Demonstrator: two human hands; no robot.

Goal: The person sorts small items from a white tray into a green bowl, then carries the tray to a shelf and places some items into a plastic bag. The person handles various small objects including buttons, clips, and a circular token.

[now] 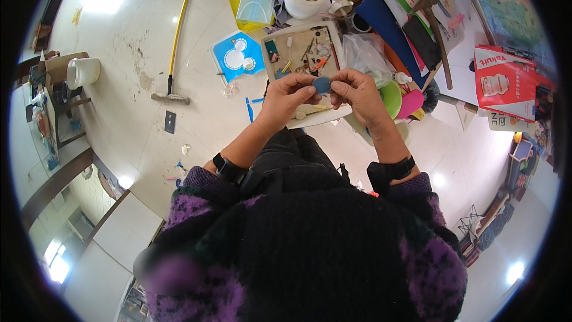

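Note:
A small round blue-grey disc (321, 85) is held up between both hands. My left hand (291, 95) pinches its left edge between thumb and fingers. On the opposite edge, the thumb and fingers of my right hand (356, 93) are closed at its rim, where a small dark bit shows; what that bit is, I cannot tell. Beneath the hands is a shallow off-white tray (271, 68) with scattered small parts in it. An orange piece (318, 64), a dark green block (271, 48) and a white cylinder (289, 42) lie among them. My hands hide the tray's near middle.
Behind the tray stands a white bucket (300, 5) with things inside. A hammer (435, 38) rests on a cluttered pile at the right, near a clear plastic bag (364, 56). A yellow-handled broom or brush (180, 31) lies on the floor at the left, near a dark card (170, 122).

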